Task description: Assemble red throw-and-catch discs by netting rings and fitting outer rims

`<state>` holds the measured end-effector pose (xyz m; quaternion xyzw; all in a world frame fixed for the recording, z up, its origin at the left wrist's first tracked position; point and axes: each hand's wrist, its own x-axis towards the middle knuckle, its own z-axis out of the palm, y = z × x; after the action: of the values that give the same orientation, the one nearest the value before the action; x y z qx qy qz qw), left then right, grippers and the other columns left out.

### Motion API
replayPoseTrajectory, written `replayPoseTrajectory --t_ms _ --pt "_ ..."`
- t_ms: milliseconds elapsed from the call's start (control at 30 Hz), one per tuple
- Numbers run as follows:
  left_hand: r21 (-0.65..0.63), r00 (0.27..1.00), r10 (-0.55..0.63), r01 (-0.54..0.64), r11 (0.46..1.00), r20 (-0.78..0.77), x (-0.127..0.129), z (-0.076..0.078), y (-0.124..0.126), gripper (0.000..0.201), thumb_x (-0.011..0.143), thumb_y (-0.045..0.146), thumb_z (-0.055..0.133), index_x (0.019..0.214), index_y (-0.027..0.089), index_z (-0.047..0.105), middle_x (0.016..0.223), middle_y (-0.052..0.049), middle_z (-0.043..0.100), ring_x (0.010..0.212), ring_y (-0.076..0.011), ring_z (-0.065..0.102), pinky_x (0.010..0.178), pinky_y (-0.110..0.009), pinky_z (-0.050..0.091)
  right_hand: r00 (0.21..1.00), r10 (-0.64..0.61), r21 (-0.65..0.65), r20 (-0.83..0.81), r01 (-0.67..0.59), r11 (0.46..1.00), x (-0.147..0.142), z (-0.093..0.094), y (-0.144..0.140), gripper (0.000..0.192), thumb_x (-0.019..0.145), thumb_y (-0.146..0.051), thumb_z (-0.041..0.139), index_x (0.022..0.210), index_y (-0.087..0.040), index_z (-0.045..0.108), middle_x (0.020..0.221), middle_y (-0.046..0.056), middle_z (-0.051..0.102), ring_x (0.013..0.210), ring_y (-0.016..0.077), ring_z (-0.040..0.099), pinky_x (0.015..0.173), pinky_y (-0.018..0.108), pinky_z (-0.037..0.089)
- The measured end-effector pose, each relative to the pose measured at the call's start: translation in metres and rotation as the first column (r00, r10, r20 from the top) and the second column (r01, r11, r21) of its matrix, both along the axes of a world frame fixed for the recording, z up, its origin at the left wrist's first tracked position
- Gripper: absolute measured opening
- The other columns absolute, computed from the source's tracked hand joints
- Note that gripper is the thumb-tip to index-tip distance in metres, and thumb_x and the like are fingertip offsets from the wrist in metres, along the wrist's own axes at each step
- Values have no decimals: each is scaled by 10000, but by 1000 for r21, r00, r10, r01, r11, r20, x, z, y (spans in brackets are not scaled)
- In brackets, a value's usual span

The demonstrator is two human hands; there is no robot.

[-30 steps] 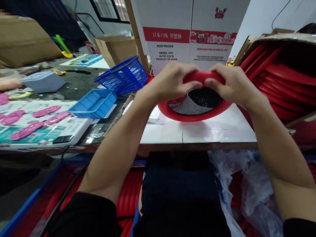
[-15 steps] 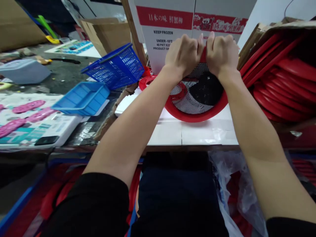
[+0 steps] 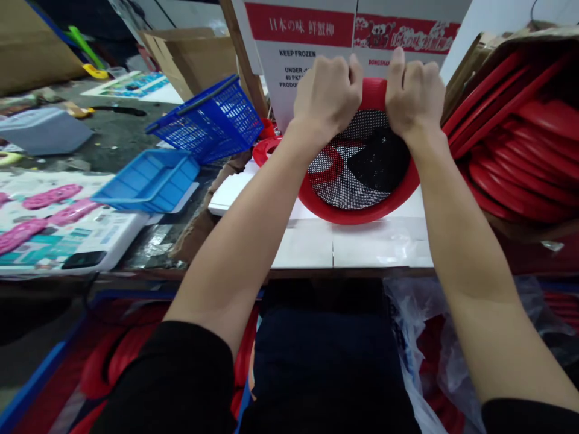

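Note:
A round red plastic frame with black mesh [image 3: 357,175] stands tilted on the white board [image 3: 362,247], its mesh face towards me. My left hand [image 3: 328,93] grips the top of the red rim on the left. My right hand [image 3: 414,90] grips the same rim just to the right, a short gap of red showing between them. Behind the mesh another red ring [image 3: 271,147] lies on the board.
A stack of red rims [image 3: 520,150] fills an open carton at the right. A white printed carton [image 3: 316,42] stands behind. A blue wire basket [image 3: 212,123] and blue tray [image 3: 147,181] sit at the left, with pink parts [image 3: 49,196] on printed sheets. Clear plastic bags [image 3: 434,325] hang below.
Both hands have lifted the far rim so that the frame went from nearly flat to steeply tilted. In the last half second the hands have spread slightly apart along the rim.

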<state>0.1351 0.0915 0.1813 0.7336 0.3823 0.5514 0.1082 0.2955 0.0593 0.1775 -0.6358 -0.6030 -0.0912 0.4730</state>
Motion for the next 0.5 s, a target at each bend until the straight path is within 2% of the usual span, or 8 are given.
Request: replayPoseTrajectory --t_ms 100,233,367,500 --pt "66 1000 12 -13 998 21 -4 -5 1 621 919 631 609 483 327 288 586 -124 479 743 -356 576 764 -516 482 996 -84 -1 11 84 996 6 -5 -7 655 1125 -564 268 852 -130 677 990 183 709 1088 311 665 1122 613 405" --pt "87 1000 9 -11 996 24 -12 -10 -3 629 902 674 621 472 335 311 551 -117 453 749 -368 566 749 -501 473 975 -189 1 -113 190 982 18 -18 -7 650 1139 -547 282 1007 -66 699 1064 166 696 1201 309 642 1174 624 362" --pt "29 993 98 -96 995 -65 -29 -19 -4 661 1031 677 390 487 306 324 578 -105 464 654 -309 544 756 -490 440 969 -245 -1 -45 245 970 18 -23 0 744 1130 -564 198 1118 -15 701 1140 191 689 1294 332 615 1181 628 349" --pt "-25 988 88 -86 996 124 -34 -27 1 602 894 710 593 462 354 373 502 -121 464 781 -376 590 740 -487 465 985 -172 50 -19 172 984 18 -24 -7 872 1106 -623 103 1009 -35 740 1020 166 716 1187 311 668 1129 613 398"
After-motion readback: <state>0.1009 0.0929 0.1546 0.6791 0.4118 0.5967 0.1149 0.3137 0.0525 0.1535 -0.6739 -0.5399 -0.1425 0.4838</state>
